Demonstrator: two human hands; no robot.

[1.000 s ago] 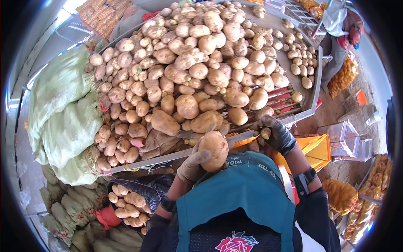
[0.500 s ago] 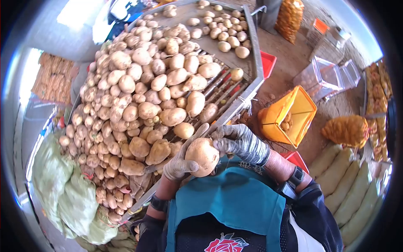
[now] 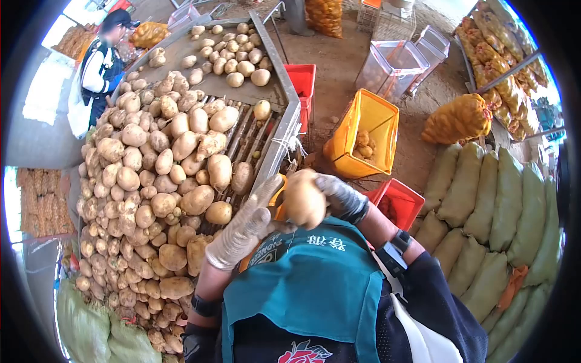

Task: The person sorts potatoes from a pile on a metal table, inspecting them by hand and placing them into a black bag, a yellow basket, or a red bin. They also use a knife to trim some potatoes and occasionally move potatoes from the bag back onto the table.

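A large pale-brown potato (image 3: pixel 304 199) is up in front of my chest. My right hand (image 3: pixel 343 196), in a grey and black glove, grips it from the right side. My left hand (image 3: pixel 245 233), in a dirty whitish glove, is just left of the potato with its fingers stretched out and open. To the left, a big heap of potatoes (image 3: pixel 172 257) lies on a metal-framed sorting table (image 3: pixel 279 69) with slats. Below both hands is the teal apron (image 3: pixel 302 266) on my body.
Beyond the table's right edge stand a yellow bin (image 3: pixel 387 142) with some potatoes, a red bin (image 3: pixel 408 199) and another red bin (image 3: pixel 301 78). Clear plastic bins (image 3: pixel 390 66), a full net sack (image 3: pixel 457 118) and stacked green sacks (image 3: pixel 508 193) are farther right. A person (image 3: pixel 100 72) stands at the far left.
My view has turned to the right. My left hand has come off the potato and its fingers have straightened, while my right hand has taken hold of the potato.
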